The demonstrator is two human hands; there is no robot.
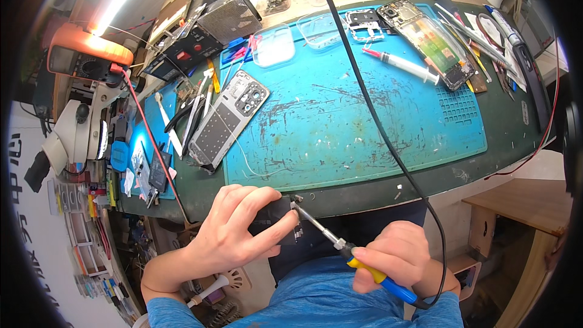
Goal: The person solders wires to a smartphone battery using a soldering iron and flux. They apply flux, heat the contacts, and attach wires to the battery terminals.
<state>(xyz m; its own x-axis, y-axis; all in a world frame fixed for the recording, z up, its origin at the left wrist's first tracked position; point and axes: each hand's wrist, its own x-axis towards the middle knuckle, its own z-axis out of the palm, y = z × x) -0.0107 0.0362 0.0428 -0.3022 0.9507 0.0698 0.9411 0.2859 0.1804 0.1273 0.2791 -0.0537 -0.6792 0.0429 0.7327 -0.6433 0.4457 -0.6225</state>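
At the bench's front edge, my left hand [234, 231] grips a thin black flat part [280, 210] with small metallic bits along its right side. Fingers cover much of it, so its exact kind is hidden. Closed around the yellow-and-blue handle of a soldering iron [330, 235] is my right hand [401, 254]. The iron's metal tip points up and left, reaching the right edge of the black part by my left fingertips. Whether tip and part touch is too small to tell. A black cable [388, 140] runs from the handle up across the view.
A scratched blue work mat [303, 140] covers the bench. On it lie a phone back housing [229, 120], an opened phone [428, 42], a syringe [401, 65] and clear plastic trays [273, 45]. An orange multimeter [91, 45] and a white microscope [76, 127] stand at left.
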